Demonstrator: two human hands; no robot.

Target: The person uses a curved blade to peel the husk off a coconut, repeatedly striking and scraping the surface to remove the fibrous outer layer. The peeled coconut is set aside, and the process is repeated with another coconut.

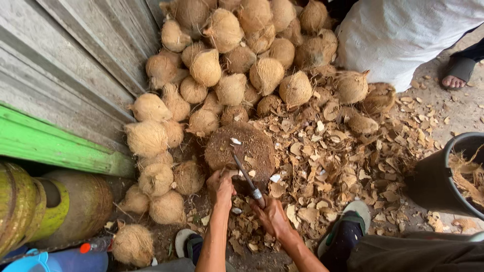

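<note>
Your right hand [272, 215] is gripping a knife [246, 176] closed, its blade lying on the round block [241, 149] on the ground. Your left hand [221, 187] is closing around a coconut piece [233, 174] at the block's near edge, beside the coconut pile [227, 65].

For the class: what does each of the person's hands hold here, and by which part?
Right hand grips a knife by its handle. Left hand rests at the chopping block's near edge; whether it holds anything cannot be told.
</note>
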